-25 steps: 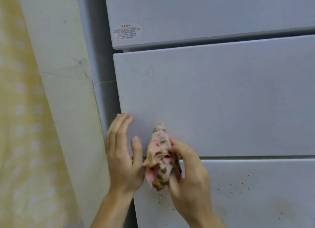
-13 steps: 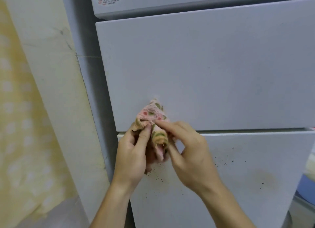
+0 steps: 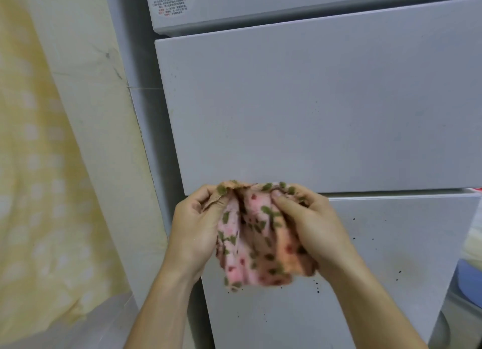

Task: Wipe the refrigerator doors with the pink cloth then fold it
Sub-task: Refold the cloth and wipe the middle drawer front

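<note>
The pink cloth [image 3: 257, 240], patterned with green and red spots, hangs spread between my two hands in front of the grey refrigerator. My left hand [image 3: 197, 226] pinches its upper left edge. Its upper right edge is gripped by my right hand [image 3: 314, 227]. The cloth hangs loose and crumpled below my fingers. Behind it are the middle refrigerator door [image 3: 326, 108] and the lower door [image 3: 391, 257], which carries small dark specks. The cloth is held just off the doors, at the seam between them.
A top door [image 3: 287, 1] with a red-lettered sticker [image 3: 173, 4] sits above. A pale wall [image 3: 86, 113] and a yellow checked curtain [image 3: 31, 166] stand on the left. A blue object [image 3: 470, 280] shows at the right edge.
The cloth was bunched up in my right hand a second ago. My left hand then took hold of it, and both hands have pulled it apart so it now hangs spread out.
</note>
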### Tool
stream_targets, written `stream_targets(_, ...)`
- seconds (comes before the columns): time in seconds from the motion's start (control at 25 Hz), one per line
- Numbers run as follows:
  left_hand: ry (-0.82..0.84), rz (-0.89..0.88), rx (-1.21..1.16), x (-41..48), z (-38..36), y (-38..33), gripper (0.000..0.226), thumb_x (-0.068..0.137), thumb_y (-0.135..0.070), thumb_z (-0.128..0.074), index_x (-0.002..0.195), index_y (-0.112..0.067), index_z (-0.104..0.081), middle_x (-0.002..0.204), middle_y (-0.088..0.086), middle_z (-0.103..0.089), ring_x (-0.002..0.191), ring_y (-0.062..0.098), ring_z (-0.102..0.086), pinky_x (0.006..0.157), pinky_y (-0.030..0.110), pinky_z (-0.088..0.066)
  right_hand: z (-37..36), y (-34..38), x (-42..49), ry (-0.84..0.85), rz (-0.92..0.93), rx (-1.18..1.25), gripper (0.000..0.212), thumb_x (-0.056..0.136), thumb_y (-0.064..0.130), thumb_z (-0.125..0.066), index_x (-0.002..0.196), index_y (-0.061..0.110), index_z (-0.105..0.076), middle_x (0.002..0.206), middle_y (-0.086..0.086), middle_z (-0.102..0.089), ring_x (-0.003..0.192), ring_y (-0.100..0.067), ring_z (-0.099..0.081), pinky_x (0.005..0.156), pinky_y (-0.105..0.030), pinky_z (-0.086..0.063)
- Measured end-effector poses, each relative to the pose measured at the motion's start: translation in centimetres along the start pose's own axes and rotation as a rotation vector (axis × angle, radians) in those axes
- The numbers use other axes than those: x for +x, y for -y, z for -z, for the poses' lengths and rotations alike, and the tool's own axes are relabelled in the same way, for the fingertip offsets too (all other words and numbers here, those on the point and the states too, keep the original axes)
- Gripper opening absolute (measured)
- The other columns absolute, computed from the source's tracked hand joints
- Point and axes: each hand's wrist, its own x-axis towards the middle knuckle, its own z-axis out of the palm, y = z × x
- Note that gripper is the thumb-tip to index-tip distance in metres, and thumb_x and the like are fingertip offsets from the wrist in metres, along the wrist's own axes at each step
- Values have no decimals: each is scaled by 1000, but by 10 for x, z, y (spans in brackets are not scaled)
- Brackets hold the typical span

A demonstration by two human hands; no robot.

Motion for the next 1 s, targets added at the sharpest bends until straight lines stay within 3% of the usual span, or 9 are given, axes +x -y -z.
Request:
stream_targets(0.16, -122, 10, 66, 3, 14, -7, 27, 105, -21, -59, 89, -4, -72, 89, 17, -75, 81, 18, -72, 76, 30, -53, 32, 10, 6, -58, -77, 18, 27, 94, 2, -57, 80, 16, -75, 82, -8, -71, 82, -29, -66, 82, -41, -51)
stream_targets(0.32, -101, 170, -200, 6, 16, -16, 36, 110, -29, -45, 93, -10, -70, 89, 4, -79, 84, 18, -78, 80, 41, -58, 60, 15, 8, 0, -6, -288, 29, 90, -1, -53, 80, 22, -68, 68, 1, -61, 67, -20, -59, 62, -31, -47)
stream_targets(0.4, -82, 221, -260, 5, 11, -17, 40, 112, -34, -42, 110, -7, -71, 98, 8, -80, 82, 20, -79, 86, 56, -62, 72, 15, 5, 135, -12, -534, 28, 88, 5, -60, 92, 32, -67, 77, 11, -70, 71, -18, -66, 66, -39, -52)
stream_targets(0.44, -65, 233, -270, 4, 6, -17, 42, 112, -35, -40, 116, -6, -70, 101, 10, -80, 83, 21, -80, 87, 60, -61, 77, 15, 4, 223, -56, -628, 30, 88, 10, -65, 100, 38, -65, 88, 15, -73, 78, -14, -70, 72, -41, -57)
stream_targets(0.52, -43, 239, -285, 2, -2, -15, 43, 113, -36, -38, 118, -9, -71, 109, 9, -80, 100, 22, -78, 91, 49, -59, 76, 13, 1, 427, -181, -758, 36, 87, 35, -79, 115, 46, -60, 105, 18, -74, 89, -2, -72, 84, -35, -62)
stream_targets(0.64, -12, 238, -253, 2, -9, -10, 45, 113, -39, -36, 119, -14, -73, 116, 6, -79, 112, 20, -75, 100, 43, -52, 63, 1, 2, 699, -352, -952, 59, 82, 80, -62, 127, 42, -61, 108, 18, -76, 87, -5, -75, 91, -33, -60)
stream_targets(0.8, -5, 237, -272, 4, -10, -10, 55, 112, -46, -32, 126, -11, -71, 120, 8, -78, 114, 21, -74, 95, 41, -53, 34, -37, 7, 915, -419, -800, 86, 81, 85, -49, 142, 26, -60, 130, 9, -70, 110, -10, -73, 106, -39, -56)
stream_targets(0.92, -15, 203, -327, 5, -7, -11, 56, 112, -48, -31, 129, -12, -70, 124, 6, -77, 118, 20, -72, 102, 43, -51, 18, -56, 6, 819, -412, -454, 64, 92, 70, -58, 133, 22, -68, 131, 2, -72, 120, -15, -69, 113, -41, -51)
stream_targets(1.0, -18, 164, -354, 6, -5, -10, 57, 112, -48, -30, 132, -12, -68, 127, 5, -75, 120, 20, -71, 103, 45, -50, 15, -54, 9, 657, -418, -207, 34, 103, 42, -62, 123, 16, -72, 121, -5, -77, 112, -19, -72, 107, -39, -55)
